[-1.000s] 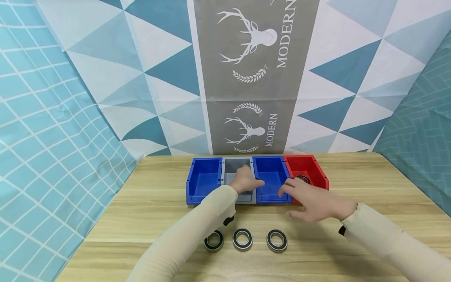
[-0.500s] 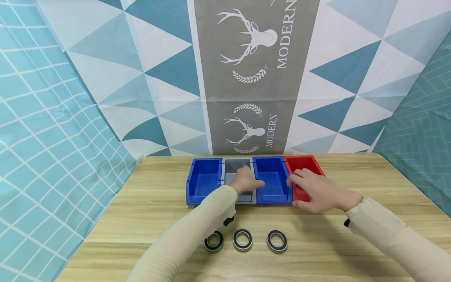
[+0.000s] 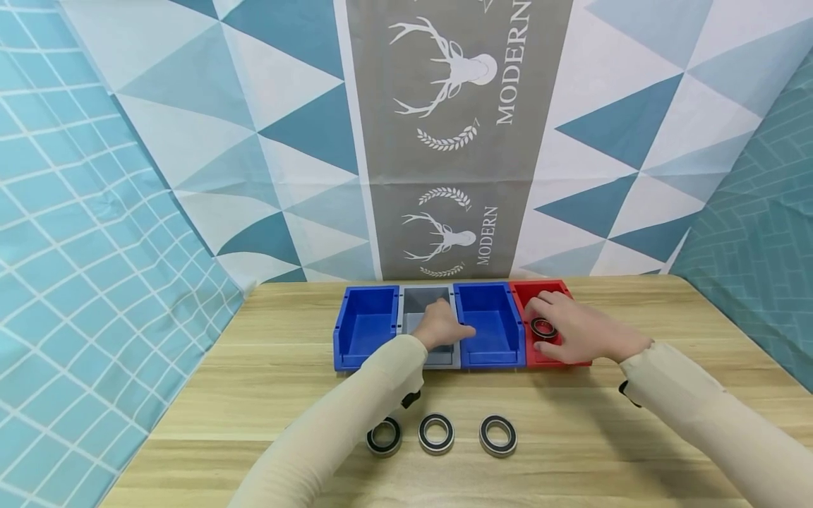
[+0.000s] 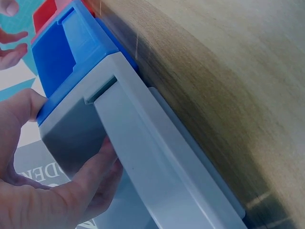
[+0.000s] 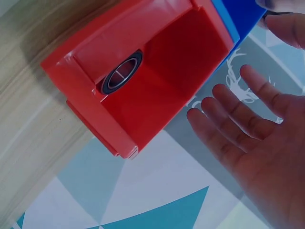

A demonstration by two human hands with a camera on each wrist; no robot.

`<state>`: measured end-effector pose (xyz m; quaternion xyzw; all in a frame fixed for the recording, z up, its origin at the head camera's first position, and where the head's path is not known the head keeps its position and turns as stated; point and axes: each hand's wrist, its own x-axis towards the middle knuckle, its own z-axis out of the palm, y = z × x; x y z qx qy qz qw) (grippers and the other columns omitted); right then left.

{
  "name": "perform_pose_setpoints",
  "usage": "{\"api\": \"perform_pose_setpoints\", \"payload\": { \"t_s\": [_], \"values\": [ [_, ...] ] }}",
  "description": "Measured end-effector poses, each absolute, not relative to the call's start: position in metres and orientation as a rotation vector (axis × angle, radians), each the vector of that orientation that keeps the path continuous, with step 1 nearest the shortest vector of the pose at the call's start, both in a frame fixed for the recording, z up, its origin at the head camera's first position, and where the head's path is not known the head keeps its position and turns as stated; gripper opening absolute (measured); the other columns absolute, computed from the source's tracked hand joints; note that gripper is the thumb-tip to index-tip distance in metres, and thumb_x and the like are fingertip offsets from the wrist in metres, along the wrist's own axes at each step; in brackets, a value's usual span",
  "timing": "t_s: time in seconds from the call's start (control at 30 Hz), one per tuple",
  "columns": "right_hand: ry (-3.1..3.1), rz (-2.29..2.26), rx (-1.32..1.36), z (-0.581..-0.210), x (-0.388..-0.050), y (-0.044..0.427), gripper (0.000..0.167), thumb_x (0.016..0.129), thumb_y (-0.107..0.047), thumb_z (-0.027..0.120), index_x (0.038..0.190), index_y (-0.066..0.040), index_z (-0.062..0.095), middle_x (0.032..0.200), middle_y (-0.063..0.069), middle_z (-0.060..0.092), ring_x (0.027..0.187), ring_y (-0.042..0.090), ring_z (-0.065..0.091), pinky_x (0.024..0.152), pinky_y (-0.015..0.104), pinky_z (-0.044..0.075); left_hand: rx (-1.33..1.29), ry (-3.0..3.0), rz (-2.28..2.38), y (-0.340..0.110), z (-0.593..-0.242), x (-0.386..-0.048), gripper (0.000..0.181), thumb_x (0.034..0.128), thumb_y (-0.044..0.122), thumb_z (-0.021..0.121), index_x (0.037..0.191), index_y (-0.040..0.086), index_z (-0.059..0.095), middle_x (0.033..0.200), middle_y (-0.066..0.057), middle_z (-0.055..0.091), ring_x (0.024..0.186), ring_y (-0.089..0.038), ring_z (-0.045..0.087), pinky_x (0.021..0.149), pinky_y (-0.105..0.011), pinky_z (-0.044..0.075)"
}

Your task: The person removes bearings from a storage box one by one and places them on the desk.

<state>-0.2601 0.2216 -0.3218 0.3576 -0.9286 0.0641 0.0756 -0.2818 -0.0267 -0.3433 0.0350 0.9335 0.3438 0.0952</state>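
My right hand (image 3: pixel 571 328) hovers over the red bin (image 5: pixel 183 57), fingers spread and holding nothing. Inside that bin a black-and-silver ball bearing (image 5: pixel 122 73) leans near the front lip, apart from the hand. My left hand (image 3: pixel 440 326) reaches into the grey bin (image 4: pixel 138 152). In the left wrist view its thumb stands well apart from the fingers, beside the wall shared with the blue bin (image 4: pixel 88 36). The fingers dip behind the grey front lip, which hides what their tips touch. Three more bearings, a left (image 3: pixel 384 436), a middle (image 3: pixel 436 433) and a right one (image 3: pixel 498 435), lie on the table.
Another blue bin (image 3: pixel 368 324) ends the row on the left. The bins stand side by side on the wooden table (image 3: pixel 254 395), close to the patterned backdrop (image 3: pixel 444 141). My left sleeve (image 3: pixel 343 423) passes just beside the leftmost loose bearing.
My right hand has moved right, from the blue and red bins to over the red bin. The bearing there, hidden half a second ago, shows again. My left hand stays in place.
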Motion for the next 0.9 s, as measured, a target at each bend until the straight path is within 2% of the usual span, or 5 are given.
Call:
{"api": "perform_pose_setpoints", "payload": {
  "t_s": [0.3, 0.53, 0.9],
  "values": [
    [-2.903, 0.164, 1.007, -0.323, -0.274, 0.225, 0.034, 0.078, -0.022, 0.072, 0.104, -0.008, 0.056, 0.096, 0.005, 0.058, 0.085, 0.014, 0.049, 0.073, 0.034, 0.05, 0.106, 2.775, 1.015, -0.026, -0.345, -0.282, 0.072, 0.0815, 0.033, 0.074, 0.132, -0.006, 0.041, 0.107, -0.015, 0.06, 0.082, -0.021, 0.057, 0.081, -0.036, 0.055],
    [-3.0, 0.147, 0.926, -0.325, -0.284, 0.224, 0.038, 0.076, -0.024, 0.072, 0.105, -0.007, 0.055, 0.1, 0.01, 0.06, 0.087, 0.017, 0.051, 0.077, 0.039, 0.053, 0.092, 2.777, 1.01, -0.025, -0.345, -0.282, 0.074, 0.0818, 0.034, 0.074, 0.135, -0.006, 0.04, 0.114, -0.016, 0.06, 0.087, -0.022, 0.057, 0.088, -0.04, 0.055],
    [-3.161, 0.127, 0.784, -0.331, -0.296, 0.218, 0.044, 0.077, -0.027, 0.07, 0.111, -0.004, 0.054, 0.101, 0.01, 0.059, 0.089, 0.02, 0.052, 0.078, 0.044, 0.053, 0.093, 2.768, 1.022, -0.026, -0.345, -0.283, 0.077, 0.0823, 0.034, 0.074, 0.137, -0.006, 0.038, 0.114, -0.017, 0.061, 0.087, -0.022, 0.058, 0.087, -0.04, 0.055]
  ]
}}
